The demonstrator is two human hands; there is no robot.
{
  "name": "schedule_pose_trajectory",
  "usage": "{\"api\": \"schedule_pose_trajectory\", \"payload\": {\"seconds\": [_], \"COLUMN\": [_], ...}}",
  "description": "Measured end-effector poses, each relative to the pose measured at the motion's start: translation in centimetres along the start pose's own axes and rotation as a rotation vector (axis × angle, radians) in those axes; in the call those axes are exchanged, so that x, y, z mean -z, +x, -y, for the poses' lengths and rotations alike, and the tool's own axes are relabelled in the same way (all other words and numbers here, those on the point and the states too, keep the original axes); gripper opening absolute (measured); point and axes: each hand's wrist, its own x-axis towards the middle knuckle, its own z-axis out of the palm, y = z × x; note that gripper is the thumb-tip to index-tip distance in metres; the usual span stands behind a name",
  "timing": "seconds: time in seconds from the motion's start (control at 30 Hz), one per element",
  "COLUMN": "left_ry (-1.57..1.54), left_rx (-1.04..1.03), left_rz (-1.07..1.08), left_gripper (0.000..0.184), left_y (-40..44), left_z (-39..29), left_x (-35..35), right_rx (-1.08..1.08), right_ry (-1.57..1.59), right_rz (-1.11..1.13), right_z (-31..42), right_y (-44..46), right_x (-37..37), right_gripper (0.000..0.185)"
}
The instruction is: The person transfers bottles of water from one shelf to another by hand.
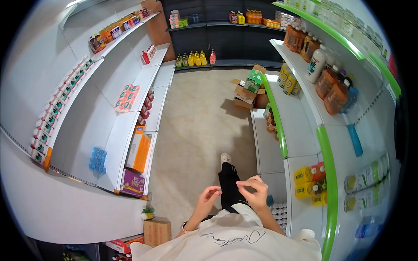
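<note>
My left hand (208,200) is in front of my waist with its thumb and index fingertip brought close in a pinch. A short gap away, my right hand (254,190) also pinches thumb and index finger, a little higher. Whatever may be between the fingertips is too small to make out. Below both hands are my black trousers (228,178) and one white shoe (225,158) on the aisle floor. Neither hand touches a shelf. Yellow-labelled bottles (307,189) lie on the right shelf, nearest my right hand.
White shelving (126,143) on the left holds an orange box (140,150) and blue bottles (98,160). Green-edged shelving (329,191) runs along the right. Open cardboard boxes (244,95) stand on the floor ahead, before dark back shelves (217,41). A carton (157,231) is at lower left.
</note>
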Motion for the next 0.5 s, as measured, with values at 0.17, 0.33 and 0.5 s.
{"api": "schedule_pose_trajectory", "payload": {"seconds": [0.17,0.33,0.5], "left_ry": [-0.017,-0.024,0.097], "left_rx": [-0.044,-0.088,-0.079], "left_rz": [-0.047,-0.087,-0.028], "left_gripper": [0.021,0.022,0.025], "left_y": [7.6,18.7,29.8], "left_z": [-1.2,-4.4,-10.8], "left_x": [2.5,4.5,6.7], "right_rx": [0.057,0.153,0.194], "right_ry": [0.048,0.031,0.047], "right_rz": [0.066,0.139,0.081], "right_z": [-3.9,-7.8,-9.1], "right_y": [8.0,19.7,30.2], "right_x": [-3.9,-7.2,-8.8], "right_gripper": [0.02,0.021,0.022]}}
